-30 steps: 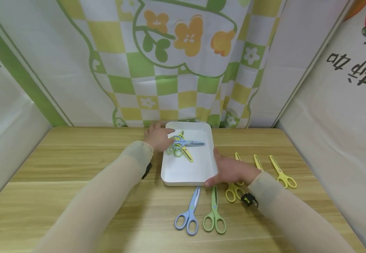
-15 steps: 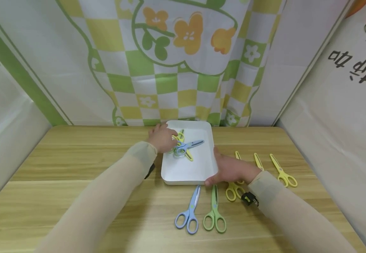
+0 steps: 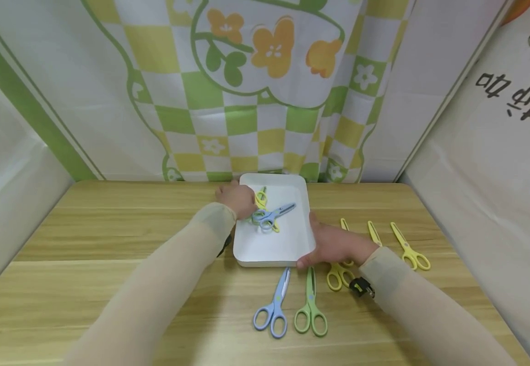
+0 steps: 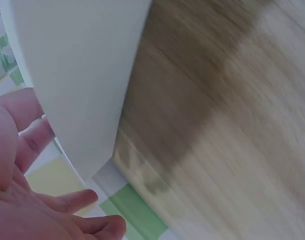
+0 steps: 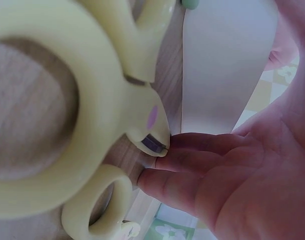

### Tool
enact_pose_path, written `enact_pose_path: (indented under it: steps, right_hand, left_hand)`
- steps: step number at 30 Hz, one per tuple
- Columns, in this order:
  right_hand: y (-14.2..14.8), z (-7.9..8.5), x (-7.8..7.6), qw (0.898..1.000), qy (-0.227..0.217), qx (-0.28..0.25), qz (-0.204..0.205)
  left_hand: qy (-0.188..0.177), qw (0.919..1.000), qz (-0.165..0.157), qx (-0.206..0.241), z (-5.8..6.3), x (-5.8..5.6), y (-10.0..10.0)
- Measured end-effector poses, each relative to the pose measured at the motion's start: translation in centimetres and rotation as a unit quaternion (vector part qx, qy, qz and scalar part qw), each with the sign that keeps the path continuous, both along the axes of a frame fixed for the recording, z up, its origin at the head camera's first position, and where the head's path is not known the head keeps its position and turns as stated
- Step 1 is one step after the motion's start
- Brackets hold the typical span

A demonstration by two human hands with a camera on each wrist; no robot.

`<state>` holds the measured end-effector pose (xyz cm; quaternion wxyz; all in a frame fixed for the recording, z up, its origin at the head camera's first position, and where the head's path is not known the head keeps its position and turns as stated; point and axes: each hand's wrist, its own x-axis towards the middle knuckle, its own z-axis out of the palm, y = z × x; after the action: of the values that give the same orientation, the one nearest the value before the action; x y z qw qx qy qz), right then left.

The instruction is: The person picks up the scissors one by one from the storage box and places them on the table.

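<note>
My left hand [image 3: 239,200] reaches over the left wall of the white tray [image 3: 283,249], thumb and one finger inside, other fingers outside and extended in the left wrist view. Those inside fingertips are hidden, so a hold cannot be told. Beside them, blue scissors [image 3: 274,215] lie across yellow scissors [image 3: 261,205], with green handles [image 3: 256,220] partly showing underneath. My right hand [image 3: 335,244] touches the tray's right side, thumb at the near corner. In the right wrist view its fingers [image 5: 187,185] extend along the tray wall [image 5: 222,75], near the yellow scissors.
Blue scissors [image 3: 274,306] and green scissors [image 3: 311,304] lie on the wooden table [image 3: 118,234] before the tray. Yellow scissors [image 3: 340,277] lie partly under my right hand, with two more yellow pairs, one at the far right [image 3: 409,249]. A checked curtain [image 3: 242,127] hangs behind.
The blue scissors in the tray have turned, handles shifting nearer to me and rightward. My left hand has moved slightly right. The right hand stays at the tray's side.
</note>
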<state>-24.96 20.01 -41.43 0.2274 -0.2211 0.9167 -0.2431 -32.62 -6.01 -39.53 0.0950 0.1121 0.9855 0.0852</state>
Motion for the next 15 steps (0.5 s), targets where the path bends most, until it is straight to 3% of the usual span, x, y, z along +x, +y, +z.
enact_pose_path:
  steps: [5,15]
  right_hand:
    - [0.09,-0.19,-0.05,1.0,0.005,-0.022,0.015]
    - [0.21,-0.31,-0.06,1.0,0.003,-0.015,0.008]
  left_hand:
    - [-0.015,0.9994,0.03,-0.007,0.1,0.26,0.64]
    - [-0.028,0.9988,0.038,-0.009,-0.1,0.26,1.01]
